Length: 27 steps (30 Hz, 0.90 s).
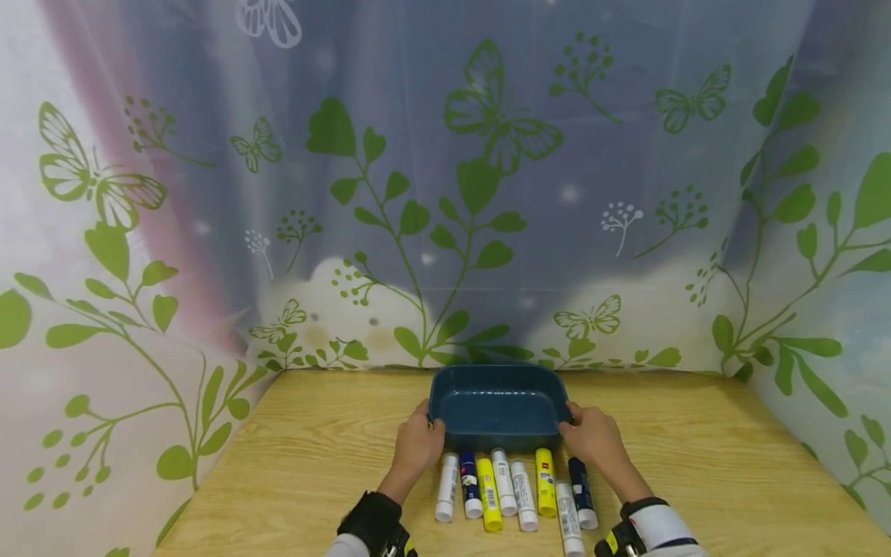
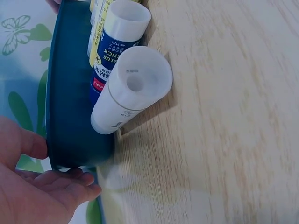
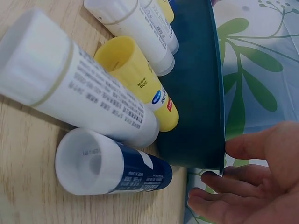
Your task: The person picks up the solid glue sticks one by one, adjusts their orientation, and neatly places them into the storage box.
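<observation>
A dark blue-green rectangular tray stands at the back of the wooden table, its inside bare. My left hand grips its left end, thumb at the rim and fingers beneath. At the opposite end my right hand holds the rim the same way. Several glue sticks lie in a rough row just in front of the tray: white ones such as this white glue stick, yellow ones like this yellow glue stick, and a dark blue glue stick at the right.
Behind the tray hangs a curtain printed with green leaves and butterflies; it also flanks both sides. The light wood tabletop extends to the left and right of the tray. Straps with small devices sit on both wrists.
</observation>
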### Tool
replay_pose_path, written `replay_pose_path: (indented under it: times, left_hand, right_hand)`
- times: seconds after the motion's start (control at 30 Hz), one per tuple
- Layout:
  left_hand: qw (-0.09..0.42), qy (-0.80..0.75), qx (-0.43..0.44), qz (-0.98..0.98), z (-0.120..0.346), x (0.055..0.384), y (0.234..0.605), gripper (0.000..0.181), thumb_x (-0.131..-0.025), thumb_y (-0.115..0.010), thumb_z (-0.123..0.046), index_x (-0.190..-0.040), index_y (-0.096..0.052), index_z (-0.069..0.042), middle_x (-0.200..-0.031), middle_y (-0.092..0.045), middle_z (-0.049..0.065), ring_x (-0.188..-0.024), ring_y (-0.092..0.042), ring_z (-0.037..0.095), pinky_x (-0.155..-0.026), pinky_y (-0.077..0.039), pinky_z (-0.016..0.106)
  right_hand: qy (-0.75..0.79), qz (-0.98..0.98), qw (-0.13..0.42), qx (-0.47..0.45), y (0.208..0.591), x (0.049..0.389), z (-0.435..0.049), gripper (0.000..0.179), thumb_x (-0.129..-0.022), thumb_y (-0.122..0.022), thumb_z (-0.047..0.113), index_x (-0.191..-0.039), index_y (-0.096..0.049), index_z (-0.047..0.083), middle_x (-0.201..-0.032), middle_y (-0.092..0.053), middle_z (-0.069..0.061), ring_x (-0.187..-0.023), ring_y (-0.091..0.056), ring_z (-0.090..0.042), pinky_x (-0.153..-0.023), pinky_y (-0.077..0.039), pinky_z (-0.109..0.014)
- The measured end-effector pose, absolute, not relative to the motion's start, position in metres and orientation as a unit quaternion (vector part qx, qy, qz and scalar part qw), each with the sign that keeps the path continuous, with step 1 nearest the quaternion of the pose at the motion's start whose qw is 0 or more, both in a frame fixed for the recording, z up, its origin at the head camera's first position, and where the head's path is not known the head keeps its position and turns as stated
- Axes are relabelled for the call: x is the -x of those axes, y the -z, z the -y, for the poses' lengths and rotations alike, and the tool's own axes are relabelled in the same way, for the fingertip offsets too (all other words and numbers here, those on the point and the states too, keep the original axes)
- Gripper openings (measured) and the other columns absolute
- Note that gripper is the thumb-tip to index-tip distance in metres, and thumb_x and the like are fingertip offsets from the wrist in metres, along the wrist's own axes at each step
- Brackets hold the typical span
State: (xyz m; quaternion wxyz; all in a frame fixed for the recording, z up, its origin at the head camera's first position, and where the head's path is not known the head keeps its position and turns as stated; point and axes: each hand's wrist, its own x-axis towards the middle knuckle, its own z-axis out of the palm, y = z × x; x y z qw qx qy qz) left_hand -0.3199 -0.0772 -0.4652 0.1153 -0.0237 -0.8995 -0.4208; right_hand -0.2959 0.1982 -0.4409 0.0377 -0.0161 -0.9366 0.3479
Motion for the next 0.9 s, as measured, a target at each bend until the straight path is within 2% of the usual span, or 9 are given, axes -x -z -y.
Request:
replay_pose_path:
  times: [0.23, 0.47, 0.57, 0.63, 0.7, 0.73, 0.8, 0.87, 0.9]
  left_hand:
    - [0.095, 0.450, 0.002, 0.888, 0.077, 0.323, 0.461, 0.047, -0.096, -0.055, -0.007, -0.139, -0.051, 0.010, -0.108, -0.071, 0.022, -0.079, -0.066, 0.026, -0.061, -0.050, 0.034]
    - [0.067, 0.481, -0.023, 0.874, 0.078, 0.330, 0.458, 0.042, -0.105, -0.049, -0.015, -0.137, -0.052, 0.012, -0.123, -0.065, 0.030, -0.110, -0.065, 0.044, -0.088, -0.056, 0.052]
    - [0.049, 0.496, -0.030, 0.866, 0.080, 0.333, 0.460, 0.033, -0.108, -0.043, -0.017, -0.113, -0.063, 0.009, -0.100, -0.067, 0.022, -0.095, -0.065, 0.037, -0.079, -0.054, 0.046]
    - [0.032, 0.516, -0.041, 0.855, 0.081, 0.335, 0.463, 0.033, -0.109, -0.040, -0.018, -0.091, -0.060, 0.002, -0.081, -0.056, 0.013, -0.078, -0.056, 0.028, -0.070, -0.045, 0.038]
    - [0.017, 0.535, -0.048, 0.843, 0.083, 0.336, 0.465, 0.036, -0.110, -0.038, -0.020, -0.085, -0.055, -0.001, -0.081, -0.052, 0.012, -0.079, -0.052, 0.027, -0.070, -0.041, 0.037]
    - [0.008, 0.546, -0.052, 0.836, 0.083, 0.336, 0.466, 0.037, -0.110, -0.037, -0.021, -0.089, -0.059, 0.001, -0.088, -0.059, 0.016, -0.085, -0.057, 0.030, -0.075, -0.046, 0.039]
    - [-0.008, 0.565, -0.056, 0.823, 0.084, 0.336, 0.467, 0.041, -0.110, -0.037, -0.023, -0.110, -0.065, 0.007, -0.115, -0.065, 0.027, -0.112, -0.061, 0.041, -0.094, -0.051, 0.049]
    - [-0.016, 0.572, -0.052, 0.819, 0.084, 0.336, 0.467, 0.046, -0.111, -0.036, -0.024, -0.136, -0.058, 0.008, -0.145, -0.051, 0.031, -0.137, -0.045, 0.049, -0.110, -0.041, 0.059]
    - [-0.020, 0.577, -0.051, 0.815, 0.084, 0.336, 0.467, 0.048, -0.111, -0.036, -0.024, -0.142, -0.052, 0.008, -0.150, -0.045, 0.031, -0.142, -0.038, 0.051, -0.114, -0.037, 0.061]
  right_hand:
    - [-0.348, 0.937, 0.040, 0.019, 0.441, 0.295, -0.197, 0.054, -0.097, -0.055, 0.013, -0.144, -0.047, -0.012, -0.125, -0.063, -0.036, -0.045, -0.037, -0.011, -0.049, -0.037, -0.027]
    - [-0.349, 0.936, 0.036, 0.021, 0.441, 0.295, -0.197, 0.054, -0.097, -0.056, 0.013, -0.144, -0.046, -0.013, -0.128, -0.061, -0.037, -0.047, -0.040, -0.013, -0.051, -0.039, -0.028]
    - [-0.342, 0.939, 0.037, 0.022, 0.441, 0.295, -0.196, 0.054, -0.097, -0.056, 0.012, -0.144, -0.046, -0.013, -0.127, -0.062, -0.036, -0.054, -0.048, -0.014, -0.052, -0.040, -0.028]
    - [-0.340, 0.939, 0.037, 0.021, 0.441, 0.295, -0.196, 0.054, -0.097, -0.056, 0.012, -0.144, -0.046, -0.013, -0.127, -0.062, -0.036, -0.058, -0.052, -0.017, -0.053, -0.040, -0.028]
    - [-0.338, 0.940, 0.040, 0.019, 0.440, 0.295, -0.196, 0.054, -0.097, -0.056, 0.012, -0.143, -0.046, -0.014, -0.127, -0.062, -0.036, -0.061, -0.053, -0.017, -0.053, -0.040, -0.027]
    - [-0.341, 0.939, 0.040, 0.020, 0.440, 0.295, -0.196, 0.054, -0.097, -0.056, 0.012, -0.143, -0.046, -0.014, -0.127, -0.062, -0.036, -0.058, -0.052, -0.017, -0.053, -0.040, -0.028]
    - [-0.343, 0.938, 0.042, 0.019, 0.440, 0.296, -0.196, 0.054, -0.097, -0.056, 0.011, -0.143, -0.046, -0.015, -0.128, -0.061, -0.036, -0.054, -0.050, -0.017, -0.052, -0.039, -0.028]
    - [-0.342, 0.938, 0.042, 0.019, 0.440, 0.296, -0.196, 0.054, -0.097, -0.056, 0.011, -0.143, -0.045, -0.016, -0.130, -0.060, -0.037, -0.054, -0.049, -0.017, -0.052, -0.039, -0.029]
    - [-0.340, 0.939, 0.042, 0.019, 0.439, 0.296, -0.196, 0.054, -0.097, -0.056, 0.011, -0.143, -0.045, -0.016, -0.131, -0.059, -0.037, -0.055, -0.049, -0.017, -0.053, -0.039, -0.029]
